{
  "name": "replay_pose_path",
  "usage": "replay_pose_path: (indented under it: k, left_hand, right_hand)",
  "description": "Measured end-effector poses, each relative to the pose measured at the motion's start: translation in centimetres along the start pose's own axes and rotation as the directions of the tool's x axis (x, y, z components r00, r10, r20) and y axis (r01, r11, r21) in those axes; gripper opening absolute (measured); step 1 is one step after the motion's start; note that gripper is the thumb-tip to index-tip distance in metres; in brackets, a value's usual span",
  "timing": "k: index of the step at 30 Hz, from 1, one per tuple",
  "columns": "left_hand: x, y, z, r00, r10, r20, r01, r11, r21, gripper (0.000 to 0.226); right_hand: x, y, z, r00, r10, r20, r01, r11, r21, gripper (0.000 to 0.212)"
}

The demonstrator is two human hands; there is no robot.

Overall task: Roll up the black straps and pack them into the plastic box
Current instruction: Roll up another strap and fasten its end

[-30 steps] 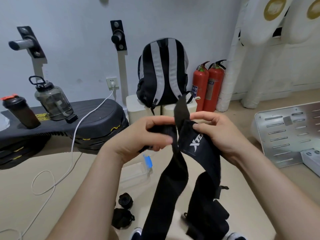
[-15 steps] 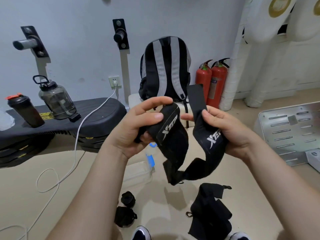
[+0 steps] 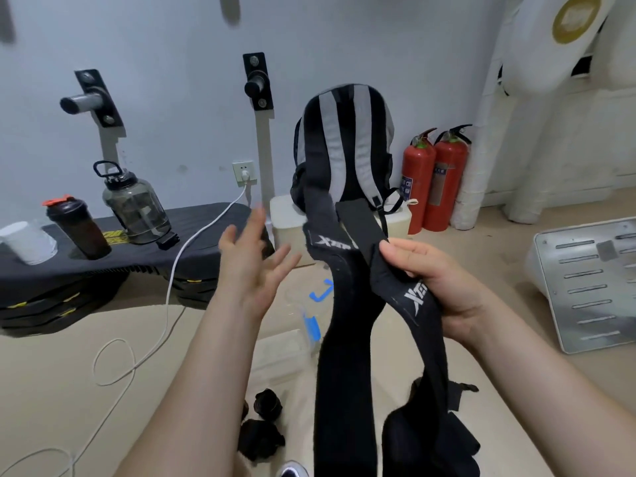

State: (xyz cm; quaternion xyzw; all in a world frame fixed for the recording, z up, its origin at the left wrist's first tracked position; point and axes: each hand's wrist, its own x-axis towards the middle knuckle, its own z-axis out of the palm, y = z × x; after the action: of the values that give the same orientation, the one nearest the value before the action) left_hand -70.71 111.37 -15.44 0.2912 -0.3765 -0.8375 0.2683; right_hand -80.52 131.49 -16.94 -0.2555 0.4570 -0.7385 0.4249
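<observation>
My right hand (image 3: 435,287) grips a black strap (image 3: 347,339) with white lettering near its top, thumb on the front; the strap's two lengths hang down toward the floor. My left hand (image 3: 253,266) is apart from it on the left, palm up, fingers spread, holding nothing. A clear plastic box (image 3: 285,352) with blue clips lies on the floor below my hands. Two rolled black straps (image 3: 265,404) lie near my feet, and a loose black heap (image 3: 437,438) sits behind the hanging strap.
A black and grey backpack (image 3: 344,146) stands on white blocks by the wall, next to two red fire extinguishers (image 3: 435,180). Left is a dark bench (image 3: 113,256) with bottles and a white cable (image 3: 165,304). A metal panel (image 3: 592,280) lies at right.
My left hand has let go of the strap and moved left, opening. The strap end it held now hangs straight down. My right hand keeps its grip.
</observation>
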Motion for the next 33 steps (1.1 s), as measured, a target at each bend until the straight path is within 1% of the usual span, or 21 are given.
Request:
replay_pose_path:
  k: [1,2,3,4,5,6,7,9,10,11,13,16,17,19,21,22,24,26,28,31,33]
  left_hand:
    - [0.1,-0.1,-0.3,0.991,0.101,-0.088,-0.068,0.948,0.312,0.059]
    - [-0.3,-0.2,-0.4,0.988,0.136,-0.079,-0.079,0.863,0.499,0.047]
    - [-0.9,-0.2,-0.3,0.998,0.063,-0.009,-0.046,0.809,0.586,0.051]
    - [-1.8,-0.3,0.0,0.993,-0.081,0.081,0.011,0.767,0.642,0.066]
    - [-2.6,-0.4,0.3,0.962,-0.22,0.162,0.042,0.708,0.705,0.078]
    - [-3.2,-0.7,0.6,0.928,-0.302,0.217,0.029,0.641,0.767,0.083]
    - [-3.4,-1.1,0.7,0.917,-0.32,0.238,-0.01,0.579,0.815,0.082]
    - [-3.2,-1.6,0.8,0.935,-0.266,0.236,-0.086,0.474,0.876,0.078]
    - [-2.9,-1.8,0.8,0.939,-0.243,0.244,-0.119,0.433,0.893,0.078]
    - [-2.7,-1.9,0.8,0.94,-0.228,0.252,-0.137,0.425,0.895,0.076]
    - [-2.3,-2.2,0.7,0.94,-0.168,0.298,-0.187,0.475,0.86,0.064]
    - [-2.7,-3.0,1.2,0.894,-0.027,0.447,-0.345,0.596,0.725,0.022]
    - [-2.9,-3.3,1.6,0.878,0.009,0.478,-0.372,0.64,0.672,0.014]
    - [-2.8,-3.9,1.9,0.859,0.053,0.51,-0.391,0.712,0.583,0.028]
    - [-2.5,-4.1,1.9,0.84,0.004,0.542,-0.343,0.779,0.525,0.047]
    - [-2.4,-4.0,1.8,0.82,-0.052,0.571,-0.3,0.809,0.505,0.05]
    - [-2.5,-3.9,1.7,0.776,-0.127,0.618,-0.235,0.85,0.47,0.042]
    - [-2.7,-4.0,2.0,0.806,-0.091,0.585,-0.211,0.88,0.426,0.033]
    - [-2.8,-4.1,2.5,0.866,0.013,0.5,-0.227,0.901,0.37,0.026]
    - [-2.3,-3.5,2.5,0.937,0.085,0.34,-0.17,0.958,0.23,0.029]
    - [-1.9,-3.0,2.0,0.949,0.112,0.295,-0.176,0.964,0.201,0.03]
  right_hand:
    - [0.0,-0.3,0.1,0.999,-0.013,-0.03,0.013,1.0,-0.003,0.048]
    - [0.0,-0.4,0.2,0.998,-0.023,-0.061,0.022,1.0,-0.011,0.042]
    - [0.0,-0.6,0.3,0.995,-0.03,-0.09,0.028,0.999,-0.026,0.037]
    - [-0.1,-0.8,0.5,0.992,-0.042,-0.116,0.036,0.998,-0.052,0.033]
    - [-0.1,-0.8,0.7,0.99,-0.054,-0.132,0.043,0.995,-0.089,0.03]
    - [-0.2,-0.8,0.9,0.988,-0.067,-0.137,0.048,0.99,-0.136,0.026]
    - [-0.2,-0.8,1.1,0.988,-0.077,-0.137,0.051,0.982,-0.182,0.023]
    - [-0.2,-0.6,1.3,0.985,-0.096,-0.146,0.06,0.97,-0.235,0.023]
    - [-0.2,-0.6,1.3,0.983,-0.104,-0.152,0.065,0.968,-0.241,0.023]
    - [-0.1,-0.6,1.2,0.981,-0.108,-0.16,0.068,0.969,-0.239,0.022]
    - [-0.1,-0.7,1.1,0.982,-0.103,-0.159,0.064,0.97,-0.235,0.018]
    - [0.0,-0.8,1.0,0.989,-0.093,-0.118,0.054,0.952,-0.3,0.007]
    - [0.0,-0.7,1.0,0.99,-0.097,-0.104,0.059,0.945,-0.322,0.007]
    - [0.0,-0.7,1.0,0.99,-0.109,-0.089,0.073,0.939,-0.336,0.01]
    - [-0.1,-1.0,1.0,0.993,-0.104,-0.061,0.075,0.929,-0.361,0.01]
    - [-0.3,-1.1,1.1,0.996,-0.082,-0.036,0.062,0.925,-0.376,0.009]
    - [-0.6,-1.2,1.1,1.0,-0.017,0.024,0.025,0.92,-0.39,0.011]
    - [-0.7,-1.2,1.0,0.998,0.008,0.066,0.02,0.906,-0.422,0.011]
    - [-0.8,-1.3,1.0,0.998,-0.045,0.039,0.057,0.905,-0.423,0.003]
    - [-1.1,-2.1,0.3,0.964,-0.217,-0.154,0.149,0.92,-0.362,0.015]
    - [-1.5,-3.0,-0.3,0.924,-0.279,-0.262,0.185,0.925,-0.331,0.01]
